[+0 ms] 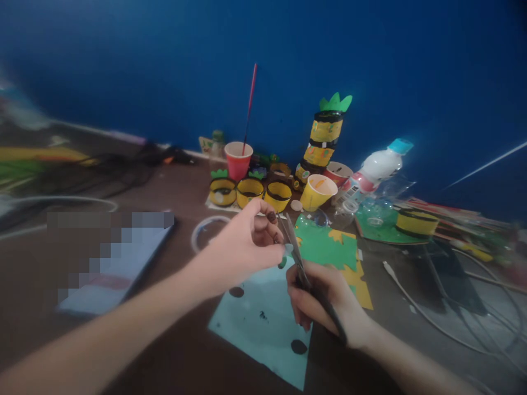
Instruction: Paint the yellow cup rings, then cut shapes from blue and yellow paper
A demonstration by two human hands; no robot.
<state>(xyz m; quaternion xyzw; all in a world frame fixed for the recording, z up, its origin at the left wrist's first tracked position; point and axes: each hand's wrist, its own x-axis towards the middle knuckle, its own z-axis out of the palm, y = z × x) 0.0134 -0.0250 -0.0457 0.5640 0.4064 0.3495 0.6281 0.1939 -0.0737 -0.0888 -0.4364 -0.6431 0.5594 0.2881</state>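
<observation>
My left hand (pixel 242 244) is closed, thumb and fingers pinched on a small green piece (pixel 282 263) that shows just below the thumb tip. Its exact kind is too small and blurred to tell. In my right hand (pixel 325 293) is a pair of scissors (pixel 299 255), blades pointing up and away, close beside the left fingertips. Whether the blades touch the piece I cannot tell. Beneath both hands lies a light blue sheet (pixel 272 334) with dark round spots. Green paper (pixel 329 247) with yellow cut-outs lies just beyond the right hand.
Several yellow-and-black rings (pixel 223 192) stand behind my hands, near a red cup (pixel 238 164) holding a stick, a yellow cup (pixel 316 195) and a pineapple-like stack (pixel 325 140). A white bottle (pixel 376 167) leans rightward. A phone-like slab (pixel 119 269) lies left; a white cable (pixel 405 293) lies right.
</observation>
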